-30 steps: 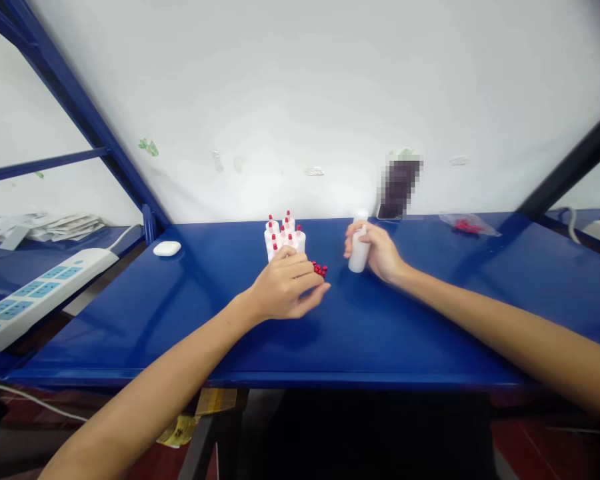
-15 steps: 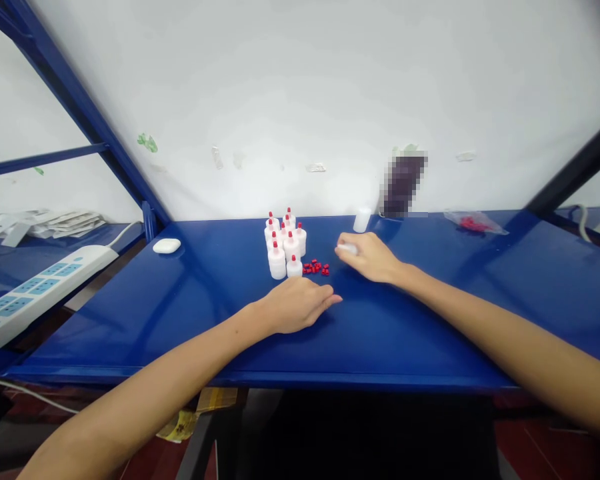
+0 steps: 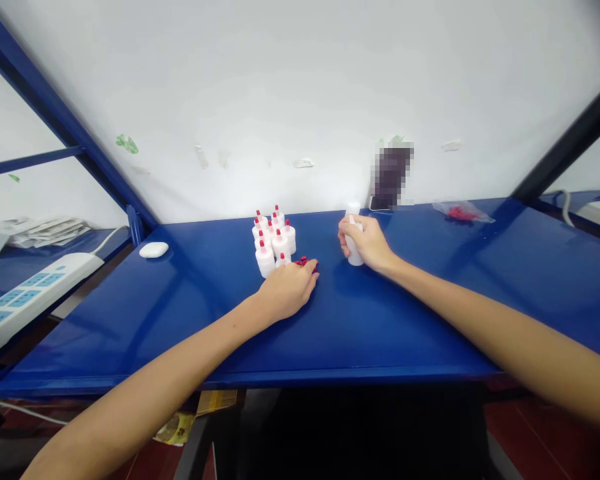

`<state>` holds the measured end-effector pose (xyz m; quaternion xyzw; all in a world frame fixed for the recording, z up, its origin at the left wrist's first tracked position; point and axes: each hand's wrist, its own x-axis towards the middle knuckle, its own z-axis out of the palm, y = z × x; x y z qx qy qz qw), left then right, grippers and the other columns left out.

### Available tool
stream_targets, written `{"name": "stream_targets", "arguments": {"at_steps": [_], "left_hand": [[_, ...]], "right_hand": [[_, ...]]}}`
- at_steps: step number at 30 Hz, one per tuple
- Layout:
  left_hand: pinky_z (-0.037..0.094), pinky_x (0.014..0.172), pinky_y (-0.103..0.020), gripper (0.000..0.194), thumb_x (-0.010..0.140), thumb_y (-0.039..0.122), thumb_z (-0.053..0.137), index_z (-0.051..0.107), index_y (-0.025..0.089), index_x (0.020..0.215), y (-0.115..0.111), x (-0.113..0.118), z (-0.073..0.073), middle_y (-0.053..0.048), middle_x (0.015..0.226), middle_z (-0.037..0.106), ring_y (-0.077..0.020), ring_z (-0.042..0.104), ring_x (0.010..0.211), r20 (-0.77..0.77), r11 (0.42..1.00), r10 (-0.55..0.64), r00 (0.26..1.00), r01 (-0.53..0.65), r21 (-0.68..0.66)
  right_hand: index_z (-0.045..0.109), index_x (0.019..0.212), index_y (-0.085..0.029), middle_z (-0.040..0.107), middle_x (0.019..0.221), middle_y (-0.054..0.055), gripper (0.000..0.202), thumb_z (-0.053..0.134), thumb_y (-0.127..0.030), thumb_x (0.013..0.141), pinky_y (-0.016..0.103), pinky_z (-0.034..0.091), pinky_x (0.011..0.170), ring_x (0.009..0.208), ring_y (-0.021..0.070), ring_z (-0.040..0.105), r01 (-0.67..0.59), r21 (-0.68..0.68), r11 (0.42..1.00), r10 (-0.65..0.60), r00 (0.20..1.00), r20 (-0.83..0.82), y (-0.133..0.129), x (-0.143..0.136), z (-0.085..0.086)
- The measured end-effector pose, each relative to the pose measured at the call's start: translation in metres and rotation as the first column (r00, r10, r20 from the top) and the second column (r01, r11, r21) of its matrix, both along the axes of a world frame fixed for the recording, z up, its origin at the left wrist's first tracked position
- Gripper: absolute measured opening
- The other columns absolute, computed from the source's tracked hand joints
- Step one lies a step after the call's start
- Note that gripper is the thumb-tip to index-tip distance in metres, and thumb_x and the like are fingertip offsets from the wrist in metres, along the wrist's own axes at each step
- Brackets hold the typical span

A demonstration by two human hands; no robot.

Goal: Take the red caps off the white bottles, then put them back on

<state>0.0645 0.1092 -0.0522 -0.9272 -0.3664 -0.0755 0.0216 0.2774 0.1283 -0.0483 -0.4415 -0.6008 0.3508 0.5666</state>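
My right hand [image 3: 367, 243] is wrapped round a white squeeze bottle [image 3: 355, 257], which stands nearly upright with its bare pointed nozzle up. Just behind it, another white bottle [image 3: 353, 207] is partly hidden by this hand. At the small pile of red caps [image 3: 300, 262] is my left hand [image 3: 290, 287], thumb and fingertips closed around a red cap; its palm side is hidden. Beyond the left hand, several white bottles with red-tipped nozzles [image 3: 281, 245] stand in a close group. The nearest one [image 3: 283, 260] is partly covered by my knuckles.
A clear bag of red pieces [image 3: 463, 212] lies at the back right of the blue table [image 3: 380, 333]. A pixelated dark upright object [image 3: 393, 175] leans on the wall. To the left are a white rounded case [image 3: 154, 250] and a power strip [image 3: 35, 290].
My left hand has moved forward and left, onto the red caps. My right hand has turned the bottle upright, nozzle up. The whole view has shifted slightly.
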Motion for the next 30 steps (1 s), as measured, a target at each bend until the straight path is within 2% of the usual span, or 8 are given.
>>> {"name": "stream_targets", "arguments": {"at_steps": [3,7,10,13,18,21,25,30], "left_hand": [[0.055,0.069,-0.034,0.038,0.103,0.029,0.039,0.057,0.012,0.131,0.002,-0.001,-0.001,-0.014,0.093,0.074,-0.0267,0.073,0.083,0.028,1.000,-0.029,0.999,0.029,-0.010],[0.055,0.068,-0.034,0.038,0.102,0.030,0.043,0.056,0.013,0.134,0.002,-0.001,-0.001,-0.012,0.093,0.074,-0.0265,0.073,0.082,0.059,0.999,-0.031,0.998,0.032,-0.010],[0.054,0.063,-0.034,0.044,0.101,0.033,0.045,0.053,0.012,0.139,0.002,0.001,-0.001,-0.013,0.090,0.074,-0.0278,0.073,0.079,0.045,1.000,0.001,0.999,-0.001,0.007],[0.053,0.062,-0.033,0.038,0.102,0.032,0.043,0.061,0.015,0.131,0.001,0.002,-0.003,-0.012,0.092,0.075,-0.0270,0.073,0.080,0.056,1.000,-0.021,0.998,0.021,0.003],[0.054,0.068,-0.030,0.029,0.101,0.027,0.045,0.070,0.020,0.115,0.003,0.000,-0.008,-0.007,0.090,0.076,-0.0218,0.073,0.081,0.193,0.992,-0.109,0.975,0.120,-0.046],[0.050,0.063,-0.026,0.024,0.099,0.023,0.050,0.072,0.019,0.108,0.004,-0.001,-0.009,-0.004,0.083,0.074,-0.0167,0.069,0.070,0.290,0.982,-0.152,0.945,0.177,-0.063],[0.045,0.055,-0.021,0.014,0.094,0.020,0.058,0.070,0.016,0.101,0.002,-0.002,-0.007,0.002,0.065,0.064,-0.0097,0.057,0.053,0.496,0.977,-0.186,0.848,0.214,0.000],[0.045,0.052,-0.017,0.009,0.089,0.015,0.063,0.068,0.015,0.097,-0.005,-0.006,0.002,-0.001,0.079,0.070,-0.0058,0.059,0.056,0.732,0.968,-0.250,0.634,0.191,0.165]], "right_hand": [[0.059,0.072,-0.019,0.060,0.055,0.000,0.017,0.058,-0.034,0.081,0.027,0.045,0.050,0.050,0.0144,0.056,-0.072,-0.027,0.997,0.069,0.992,-0.109,0.005,0.000,-0.006],[0.064,0.065,-0.017,0.062,0.055,0.003,0.028,0.057,-0.040,0.079,0.026,0.043,0.051,0.053,0.0152,0.056,-0.107,-0.117,0.987,0.090,0.986,-0.140,0.010,0.001,-0.009],[0.062,0.057,-0.017,0.060,0.051,0.003,0.035,0.061,-0.044,0.078,0.027,0.042,0.049,0.048,0.0138,0.053,-0.048,-0.152,0.987,0.033,0.995,-0.098,0.007,0.000,-0.007],[0.062,0.053,-0.017,0.058,0.048,0.003,0.037,0.062,-0.046,0.076,0.027,0.040,0.047,0.044,0.0130,0.051,-0.025,-0.132,0.991,0.023,1.000,-0.012,0.002,-0.003,-0.003],[0.062,0.054,-0.017,0.058,0.048,0.003,0.037,0.060,-0.046,0.077,0.026,0.039,0.045,0.043,0.0125,0.049,-0.030,-0.142,0.989,0.035,0.999,0.034,-0.001,-0.004,0.002],[0.062,0.054,-0.017,0.057,0.046,0.002,0.036,0.058,-0.044,0.078,0.026,0.038,0.045,0.043,0.0123,0.048,-0.042,-0.141,0.989,0.051,0.997,0.059,-0.002,-0.003,0.003],[0.061,0.057,-0.018,0.059,0.047,0.002,0.034,0.059,-0.043,0.079,0.027,0.040,0.046,0.043,0.0144,0.053,-0.038,-0.077,0.996,0.048,0.989,0.140,-0.010,-0.004,0.001],[0.062,0.068,-0.018,0.063,0.056,0.001,0.029,0.058,-0.041,0.085,0.028,0.044,0.057,0.054,0.0157,0.057,-0.128,0.072,0.989,0.104,0.956,0.273,-0.026,-0.013,-0.001]]}}
